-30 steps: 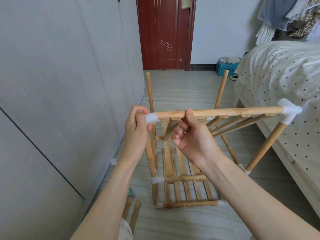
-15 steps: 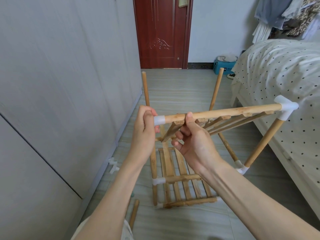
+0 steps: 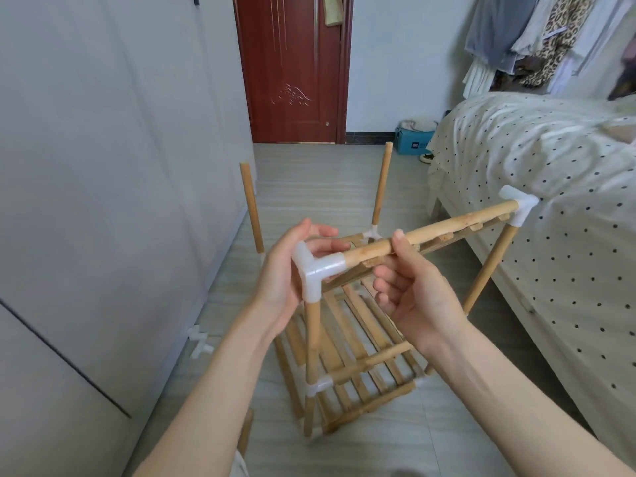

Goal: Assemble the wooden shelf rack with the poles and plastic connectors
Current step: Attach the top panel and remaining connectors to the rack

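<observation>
The wooden rack (image 3: 347, 370) stands on the floor with its lower slatted shelves joined by white connectors. The top shelf's front rail (image 3: 444, 225) runs between a white corner connector (image 3: 315, 271) on the near left upright pole (image 3: 312, 339) and another corner connector (image 3: 519, 208) on the right pole (image 3: 488, 270). My left hand (image 3: 282, 270) lies with its palm against the left connector, fingers stretched behind it. My right hand (image 3: 413, 290) pinches the rail, thumb on top and fingers curled beneath. Two back poles (image 3: 251, 208) (image 3: 380, 184) stand bare at their tops.
Spare white connectors (image 3: 199, 340) lie on the floor by the grey wardrobe (image 3: 103, 201) on the left. A loose pole (image 3: 246, 432) lies near my left forearm. A dotted bed (image 3: 550, 201) stands close on the right, and a red door (image 3: 292, 70) is at the back.
My left hand has loosened from its wrap around the left connector, which now shows in full on the near upright pole. The right hand keeps its hold on the rail.
</observation>
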